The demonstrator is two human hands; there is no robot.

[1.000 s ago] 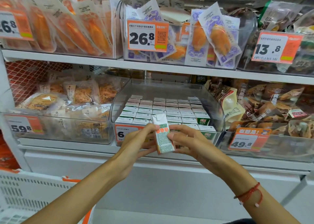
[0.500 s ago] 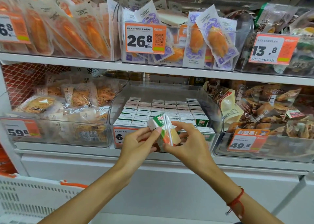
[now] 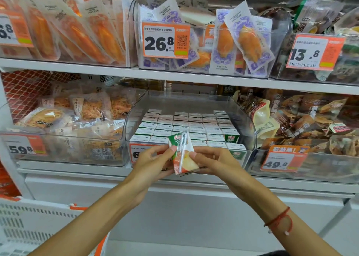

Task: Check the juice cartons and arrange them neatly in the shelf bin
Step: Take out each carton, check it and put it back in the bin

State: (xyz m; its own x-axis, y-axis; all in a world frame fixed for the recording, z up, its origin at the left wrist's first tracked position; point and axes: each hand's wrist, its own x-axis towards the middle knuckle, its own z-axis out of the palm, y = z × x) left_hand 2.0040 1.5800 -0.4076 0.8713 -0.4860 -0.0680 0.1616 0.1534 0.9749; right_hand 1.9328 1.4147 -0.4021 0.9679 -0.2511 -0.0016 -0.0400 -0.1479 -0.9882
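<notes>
Clear bin [image 3: 249, 131] of cartons [image 3: 180, 123] – both hands' fingers [image 3: 171, 149] round one carton [image 3: 183, 156]

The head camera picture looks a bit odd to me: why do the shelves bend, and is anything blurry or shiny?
Head view: the wide-angle lens bows the white shelf edge; light is even, with soft glare on the clear bin and the plastic bags; the juice carton, held by the left hand and the right hand, is fairly sharp, its small print unreadable.
</notes>
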